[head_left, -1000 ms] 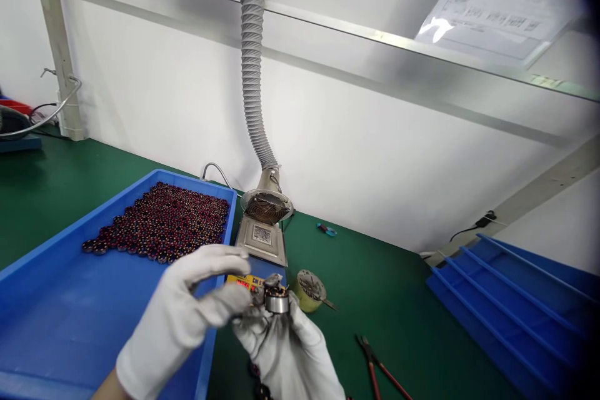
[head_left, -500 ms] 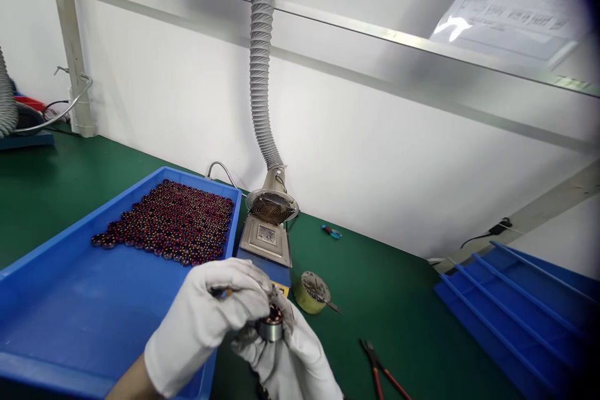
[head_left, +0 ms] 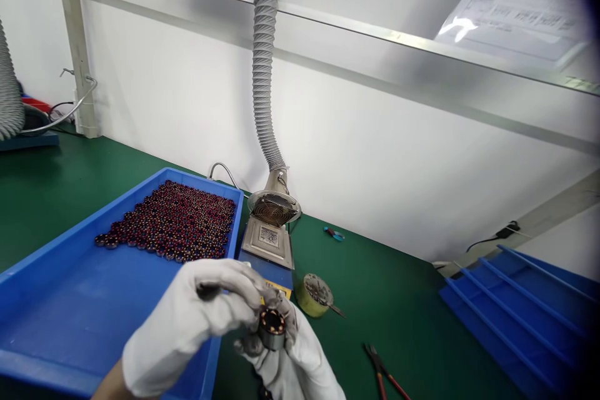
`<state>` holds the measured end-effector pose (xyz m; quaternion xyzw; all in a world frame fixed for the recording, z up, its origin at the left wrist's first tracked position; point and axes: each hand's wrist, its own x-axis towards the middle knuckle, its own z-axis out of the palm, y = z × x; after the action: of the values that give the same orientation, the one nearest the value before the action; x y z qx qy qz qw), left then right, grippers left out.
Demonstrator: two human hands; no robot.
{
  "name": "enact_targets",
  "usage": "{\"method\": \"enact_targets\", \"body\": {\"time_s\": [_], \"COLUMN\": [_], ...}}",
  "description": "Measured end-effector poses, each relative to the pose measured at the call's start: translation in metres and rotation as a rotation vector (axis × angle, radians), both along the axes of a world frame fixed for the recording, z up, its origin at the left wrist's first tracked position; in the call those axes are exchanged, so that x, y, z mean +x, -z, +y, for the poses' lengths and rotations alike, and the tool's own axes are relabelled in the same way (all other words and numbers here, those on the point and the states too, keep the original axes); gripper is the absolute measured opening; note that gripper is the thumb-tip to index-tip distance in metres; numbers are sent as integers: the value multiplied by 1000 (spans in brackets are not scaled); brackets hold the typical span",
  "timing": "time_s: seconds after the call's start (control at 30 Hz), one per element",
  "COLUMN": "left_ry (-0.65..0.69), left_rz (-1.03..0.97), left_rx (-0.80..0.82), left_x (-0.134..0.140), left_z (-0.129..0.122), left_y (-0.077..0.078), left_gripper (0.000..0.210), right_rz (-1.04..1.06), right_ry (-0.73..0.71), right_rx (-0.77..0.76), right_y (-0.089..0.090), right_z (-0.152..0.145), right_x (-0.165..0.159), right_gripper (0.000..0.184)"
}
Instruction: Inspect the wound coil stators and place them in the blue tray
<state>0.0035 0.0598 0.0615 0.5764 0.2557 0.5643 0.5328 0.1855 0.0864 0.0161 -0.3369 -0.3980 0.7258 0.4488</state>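
A short metal ring with copper windings inside, like a small motor stator [head_left: 272, 336], sits upright in the gloved fingers of my right hand [head_left: 304, 356], open end up. My left hand [head_left: 197, 312], also gloved, is curled with its fingertips at the upper left rim of the stator. Its fingers are pressed together, and what they hold, if anything, is hidden. Dark smudges mark the fingertips of both gloves. To the left, a blue tray [head_left: 117, 300] holds many small dark red and copper wound parts [head_left: 178, 222] at its far end.
Behind my hands stands a metal-topped plate unit [head_left: 268, 240] under a round hood [head_left: 274, 207] with a grey hose [head_left: 265, 62]. Right of it are a yellowish tin [head_left: 315, 295], small blue-handled cutters [head_left: 334, 234], red-handled pliers [head_left: 380, 372] and stacked blue trays [head_left: 520, 306].
My left hand has shifted slightly left and its fingertips have drawn back, so more of the stator's open top shows. The stator stays in my right hand.
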Motion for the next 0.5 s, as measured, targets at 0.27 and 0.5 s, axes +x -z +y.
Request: {"method": "enact_targets", "body": {"time_s": [0.27, 0.5], "left_ry": [52, -151], "left_rz": [220, 2], "left_rx": [1, 54], "left_x": [6, 3], "left_z": [-3, -8], "left_y": [-8, -4], "left_gripper": [18, 12], "right_rz": [60, -3], "right_ry": [148, 777], "right_rx": [86, 528], "right_y": [5, 8], "right_z": [-4, -28], "right_x": [-3, -40], "right_gripper": [9, 23]}}
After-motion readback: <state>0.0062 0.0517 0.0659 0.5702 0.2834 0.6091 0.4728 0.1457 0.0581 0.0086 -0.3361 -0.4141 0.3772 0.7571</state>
